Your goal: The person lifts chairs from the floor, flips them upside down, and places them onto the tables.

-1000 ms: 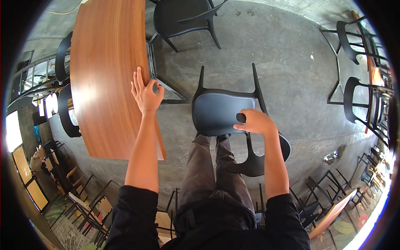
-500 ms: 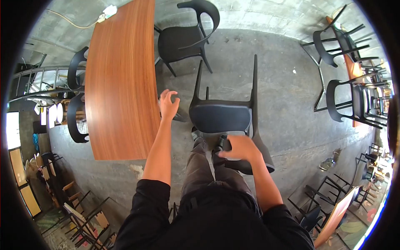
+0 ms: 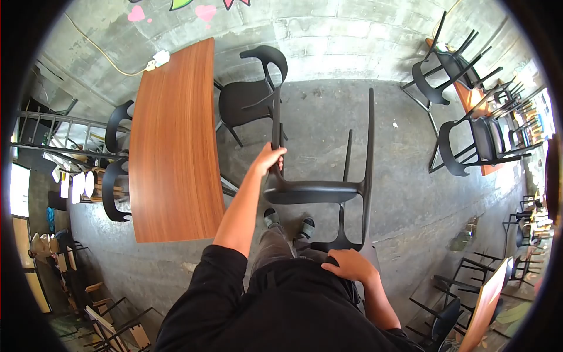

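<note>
- Moved since earlier: your left hand (image 3: 271, 159), now wrapped round a leg of the tilted black chair (image 3: 314, 196) at centre frame.
- Your right hand (image 3: 353, 266), lower centre, curls over its backrest.

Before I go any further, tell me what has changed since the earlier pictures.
The left grip has moved from beside the table to close around a leg of the black chair. That chair has tipped further back, its seat now seen nearly edge-on. The head view has lifted, showing more wall. The right grip stays at the chair's back; the table hasn't visibly moved.
</note>
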`<action>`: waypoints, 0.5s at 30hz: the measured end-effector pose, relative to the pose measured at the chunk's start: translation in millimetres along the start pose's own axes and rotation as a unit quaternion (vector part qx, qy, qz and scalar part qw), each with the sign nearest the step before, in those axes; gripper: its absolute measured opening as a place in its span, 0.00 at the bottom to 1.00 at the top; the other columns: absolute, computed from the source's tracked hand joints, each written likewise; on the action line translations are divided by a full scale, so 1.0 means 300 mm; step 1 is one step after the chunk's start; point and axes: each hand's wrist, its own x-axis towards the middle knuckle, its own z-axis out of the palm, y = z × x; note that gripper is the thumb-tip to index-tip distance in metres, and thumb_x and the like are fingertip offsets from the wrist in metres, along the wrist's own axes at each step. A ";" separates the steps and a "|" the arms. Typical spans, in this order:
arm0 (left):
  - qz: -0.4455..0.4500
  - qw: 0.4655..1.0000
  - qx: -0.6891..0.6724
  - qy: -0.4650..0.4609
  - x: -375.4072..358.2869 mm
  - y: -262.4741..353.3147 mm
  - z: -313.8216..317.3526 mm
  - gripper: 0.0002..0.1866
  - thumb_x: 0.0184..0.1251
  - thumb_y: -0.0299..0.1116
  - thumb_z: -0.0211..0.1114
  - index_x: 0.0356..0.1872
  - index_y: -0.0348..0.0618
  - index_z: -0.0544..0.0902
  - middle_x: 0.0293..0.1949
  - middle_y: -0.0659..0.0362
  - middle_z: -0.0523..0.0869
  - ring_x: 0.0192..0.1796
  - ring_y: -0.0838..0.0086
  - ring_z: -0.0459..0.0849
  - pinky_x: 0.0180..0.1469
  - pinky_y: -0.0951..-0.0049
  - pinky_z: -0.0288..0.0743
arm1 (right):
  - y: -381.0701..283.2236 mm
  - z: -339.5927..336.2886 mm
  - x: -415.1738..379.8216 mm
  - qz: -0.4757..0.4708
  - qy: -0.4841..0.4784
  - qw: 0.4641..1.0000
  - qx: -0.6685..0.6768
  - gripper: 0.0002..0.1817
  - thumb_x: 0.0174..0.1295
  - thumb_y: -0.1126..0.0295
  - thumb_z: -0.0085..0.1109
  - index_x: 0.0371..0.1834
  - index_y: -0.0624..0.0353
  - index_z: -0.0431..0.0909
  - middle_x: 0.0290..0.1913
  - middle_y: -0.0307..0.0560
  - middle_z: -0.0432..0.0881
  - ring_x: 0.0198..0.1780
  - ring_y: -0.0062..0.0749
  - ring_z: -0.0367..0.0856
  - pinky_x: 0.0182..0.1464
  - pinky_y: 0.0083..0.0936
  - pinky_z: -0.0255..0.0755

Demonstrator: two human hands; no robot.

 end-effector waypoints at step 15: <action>-0.015 0.989 -0.030 -0.142 -0.208 0.120 0.219 0.14 0.68 0.20 0.58 0.40 0.49 0.62 0.26 0.62 0.70 0.23 0.78 0.72 0.30 0.61 0.78 | 0.606 -0.274 0.191 0.039 0.626 0.754 0.195 0.13 0.70 0.63 0.61 0.44 0.64 0.78 0.33 0.44 0.85 0.33 0.27 0.81 0.38 0.24 0.75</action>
